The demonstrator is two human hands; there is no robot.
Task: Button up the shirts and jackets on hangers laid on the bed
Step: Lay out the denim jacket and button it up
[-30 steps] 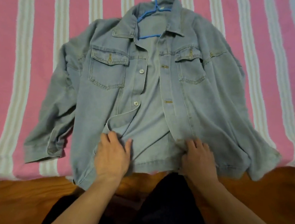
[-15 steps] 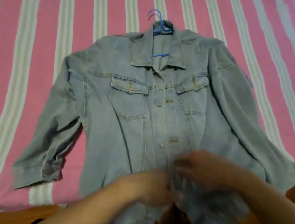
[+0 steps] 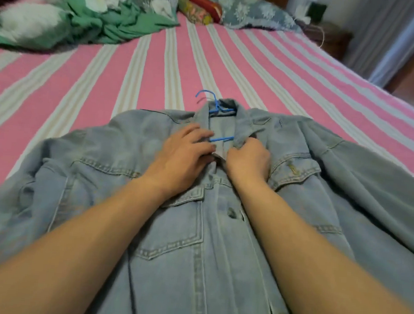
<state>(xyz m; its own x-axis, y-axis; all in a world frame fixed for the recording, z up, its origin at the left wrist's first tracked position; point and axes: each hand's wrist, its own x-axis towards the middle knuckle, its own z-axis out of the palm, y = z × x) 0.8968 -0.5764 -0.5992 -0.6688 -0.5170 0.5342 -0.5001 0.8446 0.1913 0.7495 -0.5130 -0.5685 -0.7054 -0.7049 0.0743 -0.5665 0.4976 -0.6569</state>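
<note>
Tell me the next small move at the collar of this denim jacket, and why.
Probably fasten the top button. Both hands, left hand and right hand, pinch the front edges of the light-blue denim jacket just below the blue wire hanger, and a button lower down looks done.

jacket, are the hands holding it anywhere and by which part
Both hands hold the denim jacket at the neck: the right hand grips the placket edge just below the collar, and the left hand grips the opposite front edge beside it.

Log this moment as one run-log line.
step: top button | jacket: on bed, hanger inside | left hand: at collar placket | right hand: grips collar edge
</note>
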